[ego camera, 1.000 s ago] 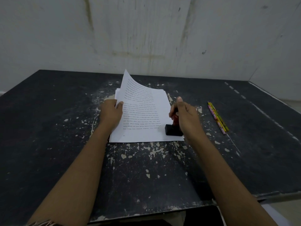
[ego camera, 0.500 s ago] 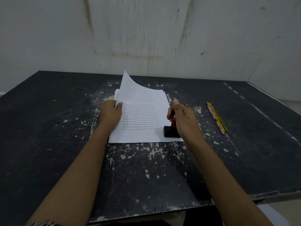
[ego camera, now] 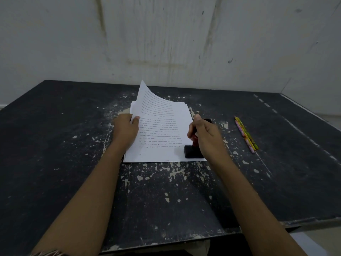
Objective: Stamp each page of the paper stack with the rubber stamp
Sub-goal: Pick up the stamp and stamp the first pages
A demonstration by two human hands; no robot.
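Note:
A stack of white printed pages lies on the black table. The top sheet's far left corner curls upward. My left hand pinches the left edge of the sheets, thumb on top. My right hand grips the red handle of the rubber stamp. The stamp's black base sits on the near right corner of the top page. A small black object, possibly an ink pad, peeks out behind my right hand.
Two or three patterned pencils lie to the right of the stack. The tabletop is scuffed with white paint chips. A grey wall stands behind the table, and the table's near edge is close to me.
My right hand has shifted slightly left and nearer with the stamp, which stays on the page's near right corner. My left hand keeps its hold on the sheets.

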